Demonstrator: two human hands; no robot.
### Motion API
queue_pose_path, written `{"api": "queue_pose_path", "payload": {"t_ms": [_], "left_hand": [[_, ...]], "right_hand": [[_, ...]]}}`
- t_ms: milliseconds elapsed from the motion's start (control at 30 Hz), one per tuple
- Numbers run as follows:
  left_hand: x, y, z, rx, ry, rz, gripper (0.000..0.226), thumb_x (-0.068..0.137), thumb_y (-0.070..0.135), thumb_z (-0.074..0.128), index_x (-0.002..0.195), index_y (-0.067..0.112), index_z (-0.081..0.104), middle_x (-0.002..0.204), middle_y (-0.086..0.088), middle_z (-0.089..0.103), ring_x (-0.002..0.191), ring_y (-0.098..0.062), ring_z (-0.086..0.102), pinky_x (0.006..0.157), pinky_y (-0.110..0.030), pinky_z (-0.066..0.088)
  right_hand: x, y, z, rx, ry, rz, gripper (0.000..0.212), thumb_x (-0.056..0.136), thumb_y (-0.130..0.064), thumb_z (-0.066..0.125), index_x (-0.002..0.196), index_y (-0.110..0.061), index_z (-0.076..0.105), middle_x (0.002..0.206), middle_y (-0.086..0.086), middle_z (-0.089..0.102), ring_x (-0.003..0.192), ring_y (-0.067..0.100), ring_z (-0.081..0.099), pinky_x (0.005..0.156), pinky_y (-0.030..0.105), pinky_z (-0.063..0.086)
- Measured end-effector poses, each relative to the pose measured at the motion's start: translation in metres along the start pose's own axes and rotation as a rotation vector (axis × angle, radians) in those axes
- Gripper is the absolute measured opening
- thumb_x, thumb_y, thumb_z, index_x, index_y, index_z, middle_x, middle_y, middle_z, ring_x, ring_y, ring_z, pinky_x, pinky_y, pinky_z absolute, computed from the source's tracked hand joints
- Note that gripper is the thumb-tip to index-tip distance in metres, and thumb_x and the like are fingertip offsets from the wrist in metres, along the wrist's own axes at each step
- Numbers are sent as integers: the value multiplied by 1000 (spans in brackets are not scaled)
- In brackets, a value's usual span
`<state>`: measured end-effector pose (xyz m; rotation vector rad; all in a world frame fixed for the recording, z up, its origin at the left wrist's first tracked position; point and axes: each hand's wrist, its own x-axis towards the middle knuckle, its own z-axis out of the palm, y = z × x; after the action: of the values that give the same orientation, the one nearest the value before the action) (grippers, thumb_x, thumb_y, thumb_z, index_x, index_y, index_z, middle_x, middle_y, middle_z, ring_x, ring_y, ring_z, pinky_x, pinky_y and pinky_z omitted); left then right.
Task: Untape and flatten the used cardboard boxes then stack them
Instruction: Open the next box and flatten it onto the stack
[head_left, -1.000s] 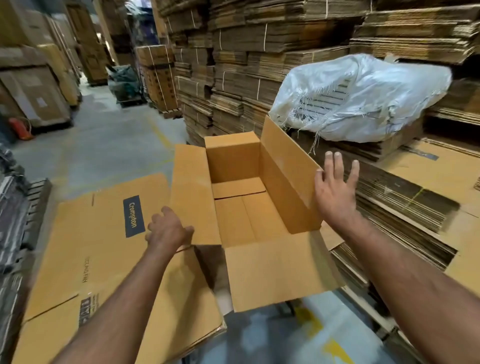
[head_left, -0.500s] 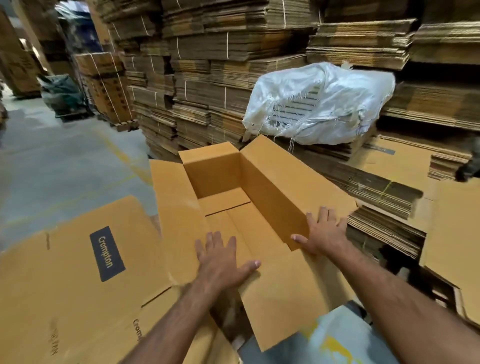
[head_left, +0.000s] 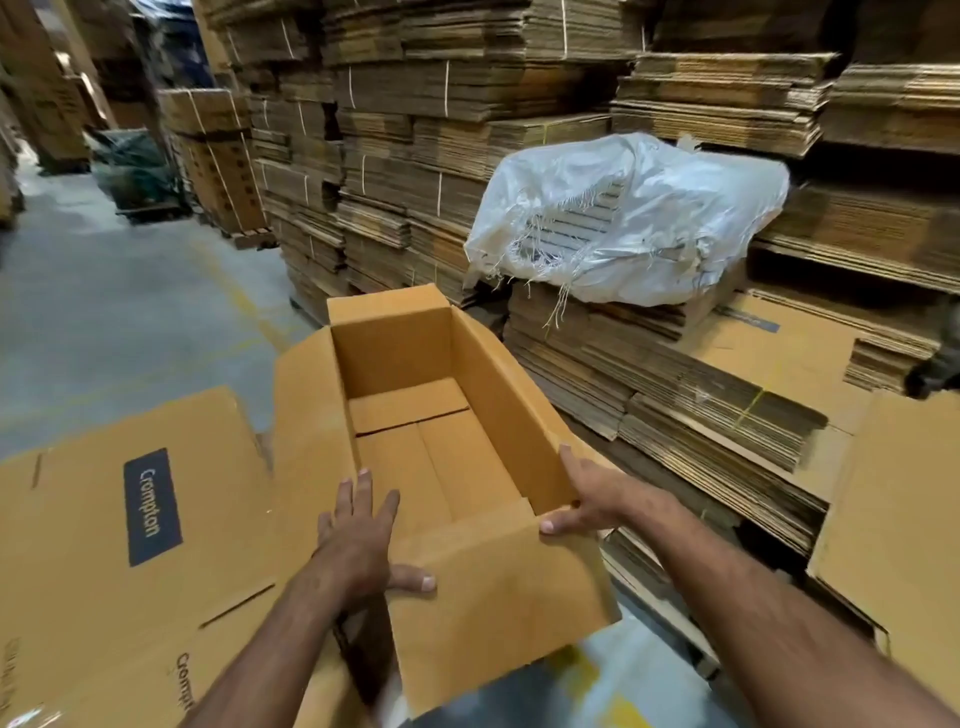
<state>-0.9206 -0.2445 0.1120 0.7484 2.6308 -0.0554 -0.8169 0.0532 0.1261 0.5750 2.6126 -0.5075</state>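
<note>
Bundled cardboard stacks (head_left: 426, 156) fill the background, a white sack (head_left: 649, 218) lying on one. An open box (head_left: 441, 415) sits above flattened Crompton sheets (head_left: 130, 545). The right hand (head_left: 592, 501) grips its near right corner; the left hand (head_left: 363, 540) rests flat, fingers straight, on its left flap.

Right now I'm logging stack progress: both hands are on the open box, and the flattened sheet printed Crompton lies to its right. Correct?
Not quite. The head view shows the flattened Crompton sheet lying left of the open box, not right. Both the left hand and the right hand are on the box.
</note>
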Motion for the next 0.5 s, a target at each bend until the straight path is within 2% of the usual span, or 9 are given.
{"api": "queue_pose_path", "payload": {"t_ms": [67,167,300,400,433,500], "left_hand": [[1,-3,-2,-4,5,-12,132,61,81,65,157,23,-5,153,-11,-39,144,-33,-28,120,-53,2],[4,-1,-4,19,11,-32,127,65,78,66,157,19,0,155,-13,-35,146,-34,-25,119,-52,3],[1,13,-3,115,-2,-108,118,70,76,62,157,20,4,158,-16,-28,145,-42,-19,119,-56,2],[-1,26,6,284,38,-159,108,75,73,61,155,21,10,161,-17,-16,145,-45,-17,114,-65,-2],[-2,31,10,369,87,-153,102,79,67,62,155,22,11,161,-19,-12,144,-46,-18,112,-68,-5],[-2,43,16,465,186,-73,91,88,34,67,155,22,7,161,-22,-9,144,-46,-21,110,-70,-10]], "right_hand": [[7,3,0,-8,31,-60,125,68,-71,73,155,-22,-3,147,12,45,129,31,50,107,48,44],[12,3,2,-2,121,-101,108,71,-65,75,148,-18,18,138,10,54,121,28,56,103,46,47],[14,2,-6,-22,105,-154,103,71,-59,80,145,-15,23,139,11,52,124,29,53,105,45,45],[20,0,-12,-125,78,-154,102,66,-62,81,136,-10,28,136,15,54,120,33,55,104,47,44],[23,0,-12,-144,72,-155,102,64,-63,82,134,-10,30,135,15,54,119,33,55,104,49,44],[25,0,-11,-157,64,-155,104,62,-63,83,135,-10,30,135,15,54,119,33,55,104,49,44]]}}
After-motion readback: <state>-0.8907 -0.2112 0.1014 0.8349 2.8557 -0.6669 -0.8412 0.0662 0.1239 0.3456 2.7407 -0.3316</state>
